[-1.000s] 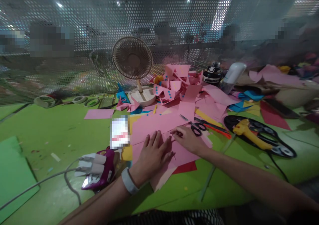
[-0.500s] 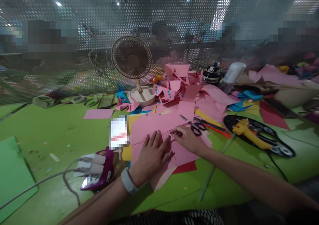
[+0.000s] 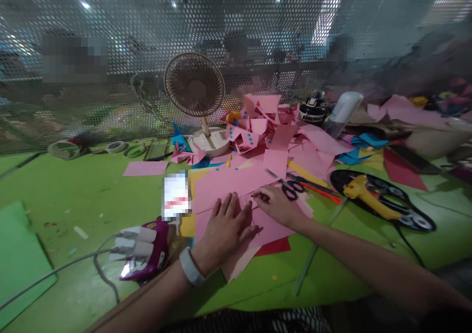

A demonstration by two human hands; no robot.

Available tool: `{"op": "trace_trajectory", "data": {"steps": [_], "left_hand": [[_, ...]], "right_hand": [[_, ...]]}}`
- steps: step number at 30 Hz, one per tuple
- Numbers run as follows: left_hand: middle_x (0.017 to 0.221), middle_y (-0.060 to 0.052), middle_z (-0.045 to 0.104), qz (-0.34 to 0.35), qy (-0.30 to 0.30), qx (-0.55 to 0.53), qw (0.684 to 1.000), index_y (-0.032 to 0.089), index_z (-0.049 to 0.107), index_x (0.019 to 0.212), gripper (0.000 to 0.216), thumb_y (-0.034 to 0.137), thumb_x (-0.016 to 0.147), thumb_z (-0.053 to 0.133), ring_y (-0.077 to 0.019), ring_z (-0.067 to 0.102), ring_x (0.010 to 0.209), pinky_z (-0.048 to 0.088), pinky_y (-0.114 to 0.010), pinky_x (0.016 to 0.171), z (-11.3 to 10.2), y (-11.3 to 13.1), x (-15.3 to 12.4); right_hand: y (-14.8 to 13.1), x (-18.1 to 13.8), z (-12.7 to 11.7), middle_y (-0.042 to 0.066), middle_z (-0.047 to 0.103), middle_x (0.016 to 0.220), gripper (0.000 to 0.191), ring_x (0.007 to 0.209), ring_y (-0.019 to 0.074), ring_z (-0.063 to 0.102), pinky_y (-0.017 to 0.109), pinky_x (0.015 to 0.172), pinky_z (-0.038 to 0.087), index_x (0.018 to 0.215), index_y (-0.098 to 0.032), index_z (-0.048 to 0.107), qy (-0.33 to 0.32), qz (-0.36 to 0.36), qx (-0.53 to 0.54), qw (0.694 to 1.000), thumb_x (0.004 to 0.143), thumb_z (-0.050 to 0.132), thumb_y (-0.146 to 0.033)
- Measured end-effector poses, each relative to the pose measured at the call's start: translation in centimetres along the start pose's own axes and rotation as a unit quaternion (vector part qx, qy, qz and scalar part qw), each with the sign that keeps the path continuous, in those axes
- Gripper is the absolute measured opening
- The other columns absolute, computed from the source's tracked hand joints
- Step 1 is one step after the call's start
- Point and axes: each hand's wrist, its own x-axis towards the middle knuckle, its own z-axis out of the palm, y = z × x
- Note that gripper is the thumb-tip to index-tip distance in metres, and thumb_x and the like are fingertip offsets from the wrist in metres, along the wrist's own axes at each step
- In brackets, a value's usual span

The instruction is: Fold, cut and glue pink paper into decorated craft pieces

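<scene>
My left hand (image 3: 225, 227) lies flat, fingers spread, on pink paper (image 3: 210, 190) on the green table. Just to its right, my right hand (image 3: 275, 205) is closed in a pinch over the same paper. Whatever is between its thumb and forefinger is too small to make out. Thin lines or folds run across the paper between the hands. Beyond the right hand lie black-handled scissors (image 3: 289, 188) and a tool with an orange-red edge (image 3: 324, 193). Under the paper's near edge, a red sheet (image 3: 273, 247) sticks out.
A yellow glue gun (image 3: 368, 200) rests on a black stand at right. Behind the paper are a small fan (image 3: 208, 143) and a heap of folded pink paper (image 3: 254, 129). At left are a lit phone (image 3: 176, 195) and a purple power strip (image 3: 153, 259) with plugs and cables.
My left thumb has shifted slightly to the right, outward on the paper. The right hand keeps its pinch in nearly the same place.
</scene>
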Motion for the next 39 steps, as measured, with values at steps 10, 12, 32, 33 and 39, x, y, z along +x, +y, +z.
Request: {"op": "trace_trajectory", "data": {"steps": [10, 12, 32, 33, 39], "left_hand": [[0.136, -0.015, 0.033, -0.002, -0.005, -0.001, 1.000, 0.025, 0.031, 0.134, 0.068, 0.065, 0.080, 0.028, -0.0342, 0.027, 0.125, 0.024, -0.054, 0.097, 0.0, 0.1, 0.3], [0.135, -0.016, 0.034, -0.002, 0.002, 0.001, 1.000, 0.024, 0.033, 0.133, 0.069, 0.067, 0.079, 0.028, -0.0351, 0.027, 0.125, 0.024, -0.054, 0.097, 0.1, 0.1, 0.2], [0.133, -0.017, 0.034, -0.002, 0.025, -0.009, 1.000, 0.022, 0.034, 0.132, 0.068, 0.065, 0.079, 0.032, -0.0361, 0.029, 0.122, 0.022, -0.056, 0.096, 0.2, 0.2, 0.1], [0.133, -0.017, 0.034, -0.003, 0.023, -0.011, 1.000, 0.023, 0.034, 0.132, 0.068, 0.065, 0.079, 0.033, -0.0362, 0.028, 0.123, 0.022, -0.056, 0.096, 0.2, 0.2, 0.0], [0.134, -0.015, 0.033, 0.001, 0.014, -0.019, 1.000, 0.025, 0.030, 0.134, 0.067, 0.064, 0.080, 0.032, -0.0359, 0.026, 0.124, 0.023, -0.056, 0.097, 0.1, 0.1, 0.0]], "right_hand": [[-0.4, -0.7, -0.9, 0.006, 0.059, 0.097, 0.019, 0.096, 0.0196, 0.049, 0.035, 0.088, 0.034, 0.100, -0.020, 0.056, -0.026, -0.014, -0.134, 0.991, 0.083, 0.047, -0.020], [-0.3, -0.5, -1.2, 0.006, 0.060, 0.096, 0.019, 0.095, 0.0190, 0.050, 0.033, 0.086, 0.036, 0.099, -0.019, 0.057, -0.030, -0.003, -0.115, 0.993, 0.083, 0.047, -0.018], [0.3, 3.1, -2.5, -0.001, 0.058, 0.044, 0.020, 0.037, 0.0099, 0.054, 0.019, 0.039, 0.043, 0.057, -0.015, 0.055, -0.341, 0.220, 0.094, 0.909, 0.072, 0.059, -0.027], [0.5, 3.4, -2.4, -0.001, 0.059, 0.044, 0.020, 0.037, 0.0098, 0.054, 0.018, 0.039, 0.044, 0.057, -0.014, 0.054, -0.352, 0.231, 0.101, 0.902, 0.071, 0.060, -0.026], [0.8, 4.2, -2.2, -0.001, 0.058, 0.040, 0.020, 0.034, 0.0096, 0.054, 0.018, 0.038, 0.045, 0.057, -0.013, 0.054, -0.376, 0.274, 0.119, 0.877, 0.071, 0.064, -0.024]]}}
